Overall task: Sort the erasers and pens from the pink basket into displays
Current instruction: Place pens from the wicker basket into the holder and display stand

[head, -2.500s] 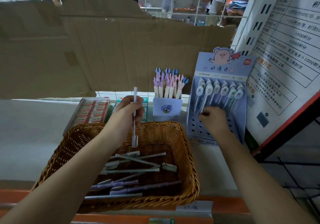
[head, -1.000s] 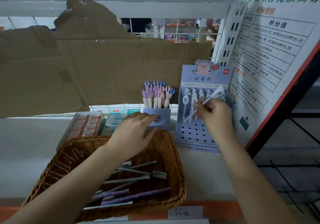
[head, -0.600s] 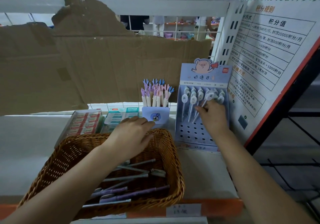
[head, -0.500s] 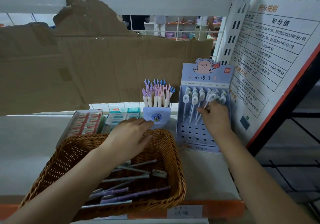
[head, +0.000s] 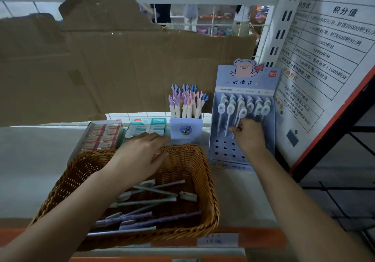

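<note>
Right hand (head: 249,138) pinching pen (head: 241,114), blue display (head: 263,85)

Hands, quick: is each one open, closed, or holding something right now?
Left hand: open, empty, over the basket.
Right hand: pinching a pen at the display.

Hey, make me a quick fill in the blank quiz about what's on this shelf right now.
The right hand pinches a pen at the blue display topped with a cartoon ___.
The left hand, over the wicker basket, holds ___.
The eraser boxes sit to the ___ of the pen cup.
Missing words: pig; nothing; left.
</note>
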